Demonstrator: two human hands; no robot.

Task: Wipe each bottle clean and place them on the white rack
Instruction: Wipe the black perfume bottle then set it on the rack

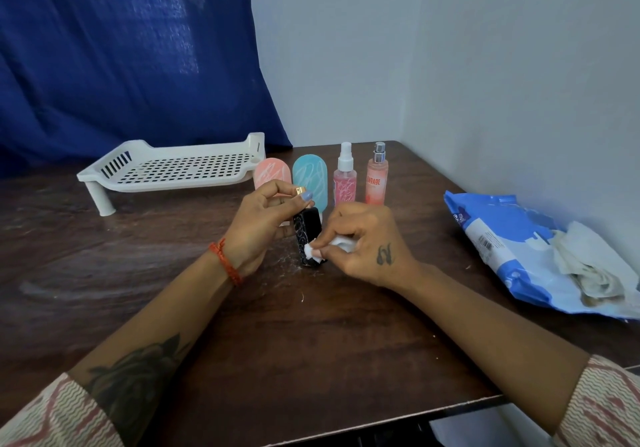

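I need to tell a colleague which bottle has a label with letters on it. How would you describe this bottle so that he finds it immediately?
Look at the far corner of the brown table, near the white wall. Four bottles stand there in a row; take the rightmost bottle. It alone has a silver sprayer and red printed letters on its body.

My left hand (263, 228) hides the pink bottle's (272, 172) lower half; the wipes pack (512, 238) runs off the right edge.

"ENGAGE" in red on the peach spray bottle (375, 176), wipes packet (512, 242) print unreadable
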